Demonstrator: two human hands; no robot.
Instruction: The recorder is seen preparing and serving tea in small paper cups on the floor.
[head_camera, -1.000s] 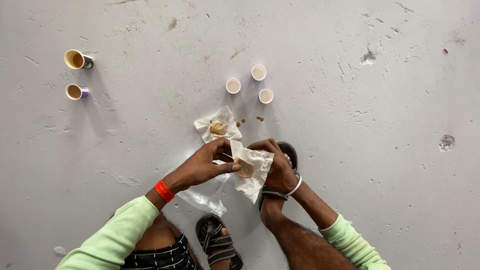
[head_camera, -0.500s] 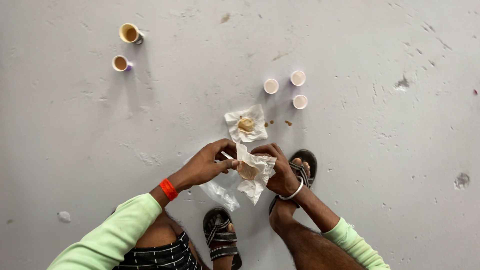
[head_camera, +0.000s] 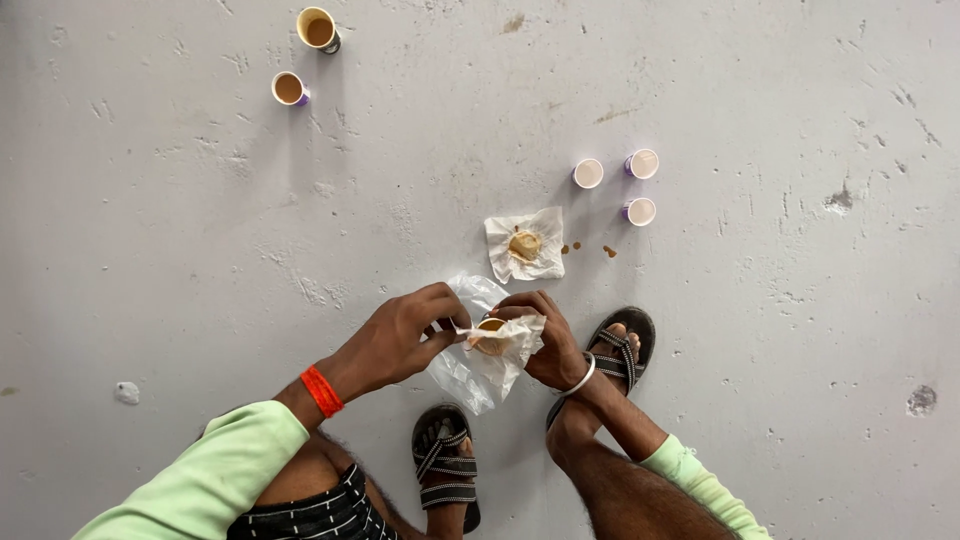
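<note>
Two cups of brown drink (head_camera: 303, 58) stand on the grey floor (head_camera: 150, 250) toward its far left corner. Lower, the left hand (head_camera: 405, 335) pinches an edge of a crinkled clear plastic bag (head_camera: 480, 360) between thumb and fingers. The right hand (head_camera: 545, 340) curls closed around the bag and the small brown cup (head_camera: 490, 335) inside it. Just beyond lies one white paper wrapper (head_camera: 525, 243) holding a brown lump. Farther right, three small white cups (head_camera: 622, 182) cluster, well apart from the hands.
</note>
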